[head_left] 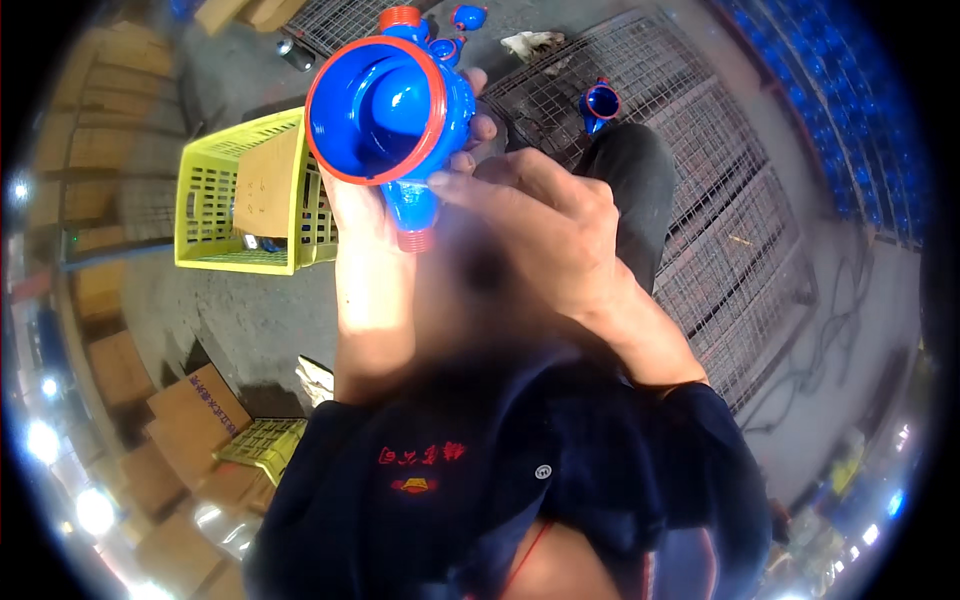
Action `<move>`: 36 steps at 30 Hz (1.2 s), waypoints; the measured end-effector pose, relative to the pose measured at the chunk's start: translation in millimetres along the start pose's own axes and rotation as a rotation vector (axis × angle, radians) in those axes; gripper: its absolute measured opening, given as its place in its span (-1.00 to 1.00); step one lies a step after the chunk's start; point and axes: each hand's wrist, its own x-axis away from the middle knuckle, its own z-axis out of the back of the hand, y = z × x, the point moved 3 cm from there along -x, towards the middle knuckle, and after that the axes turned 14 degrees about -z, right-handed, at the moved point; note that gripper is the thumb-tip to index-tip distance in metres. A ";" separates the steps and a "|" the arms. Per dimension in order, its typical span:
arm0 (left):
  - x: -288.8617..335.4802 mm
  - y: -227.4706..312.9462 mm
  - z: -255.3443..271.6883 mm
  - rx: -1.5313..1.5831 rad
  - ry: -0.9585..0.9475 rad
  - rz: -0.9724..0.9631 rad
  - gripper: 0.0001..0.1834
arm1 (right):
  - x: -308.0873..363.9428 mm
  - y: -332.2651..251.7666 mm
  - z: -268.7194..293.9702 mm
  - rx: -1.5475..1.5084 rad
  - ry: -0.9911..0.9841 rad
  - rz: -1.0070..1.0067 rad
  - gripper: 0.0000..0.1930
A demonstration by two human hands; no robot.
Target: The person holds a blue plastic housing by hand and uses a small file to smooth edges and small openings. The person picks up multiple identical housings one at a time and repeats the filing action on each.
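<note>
We see the wire mesh panels (700,200) first: they lie flat on the concrete floor (250,320) and fill the far right of the scene. Stacked cardboard boxes (190,410) line the left side, from near to far. Left of centre, a yellow slotted plastic crate (215,215) stands on the floor; a piece of brown cardboard (265,185) leans inside it, and a second yellow crate (262,445) lies nearer, beside the boxes.

At far centre we hold up a blue valve body (392,105), raised above the floor and just right of the crate. Its wide round mouth has a red rim and faces the camera. One red threaded end points far and another points near, below the body.

Our left hand (365,215) is wrapped around the back of the valve body, with its fingers (478,125) curling around the right side, so it is closed firmly on the part. Our right hand (545,225) is partly curled; its thumb and fingertips press on the lower neck of the valve body, just above the near red thread.

A smaller blue fitting (599,104) with a red rim rests on the mesh, right of the valve body. A crumpled pale rag (532,43) lies on the mesh beyond it. A small metal can (296,55) lies on the floor at far left of the valve body.
</note>
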 end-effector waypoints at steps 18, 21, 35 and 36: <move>5.3 4.9 -0.1 -0.043 0.073 0.007 -0.20 | 3.5 -1.1 -3.1 0.034 0.000 -0.014 -0.56; 2.6 5.1 0.7 0.116 0.031 0.120 -0.20 | 10.1 3.8 -1.8 -0.043 0.005 -0.023 -0.56; 5.4 8.2 3.9 0.069 0.081 0.096 -0.22 | 11.0 0.8 -3.0 0.056 -0.027 -0.016 -0.57; 3.6 10.0 6.5 0.049 0.057 0.102 -0.20 | 13.9 3.3 -4.0 0.031 -0.007 -0.023 -0.56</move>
